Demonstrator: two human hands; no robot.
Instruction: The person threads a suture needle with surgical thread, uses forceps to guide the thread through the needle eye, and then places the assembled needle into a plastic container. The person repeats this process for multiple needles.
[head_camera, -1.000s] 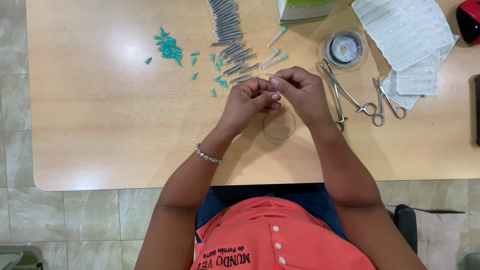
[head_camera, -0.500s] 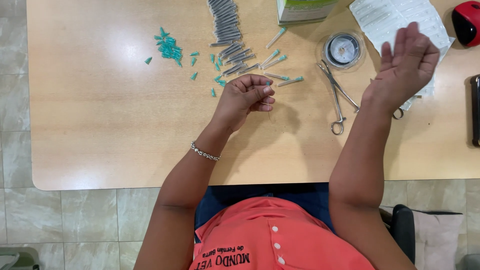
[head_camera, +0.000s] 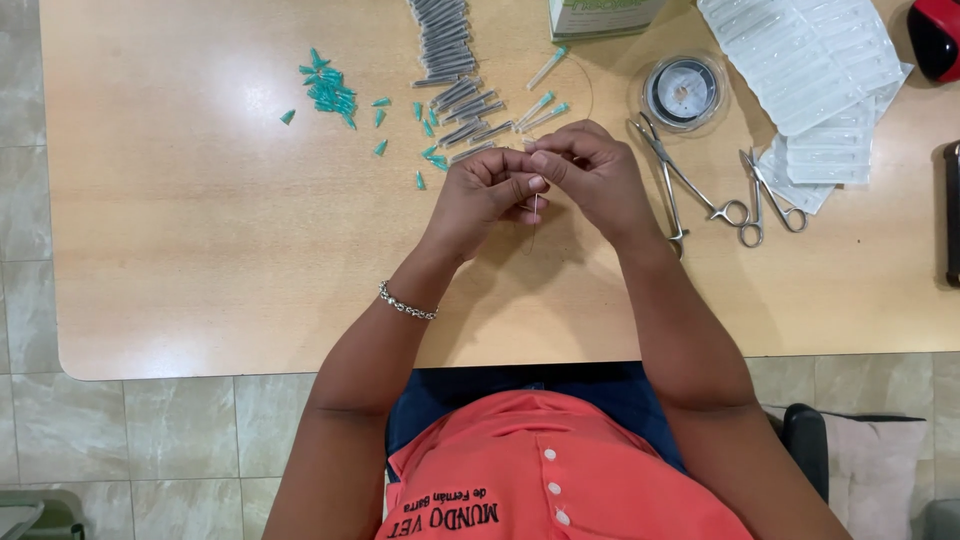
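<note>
My left hand (head_camera: 485, 190) and my right hand (head_camera: 592, 168) meet fingertip to fingertip over the middle of the wooden table (head_camera: 200, 250). Between them a thin metal needle (head_camera: 536, 207) hangs point down, pinched by my left thumb and fingers. My right fingertips are closed on a fine clear thread (head_camera: 588, 85) just above the needle; the thread arcs up towards a round spool (head_camera: 683, 90). How the thread meets the needle is hidden by the fingers.
Behind the hands lie loose teal caps (head_camera: 330, 88), a row of grey needle tubes (head_camera: 445, 40) and teal-hubbed needles (head_camera: 540, 105). Right of them are forceps (head_camera: 668, 185), scissors (head_camera: 768, 192), white blister packs (head_camera: 810, 70), a box (head_camera: 600, 14) and a red object (head_camera: 935, 35).
Half a second ago my right hand was raised open over the blister packs at the right. It has come back to my left hand and closed at the needle.
</note>
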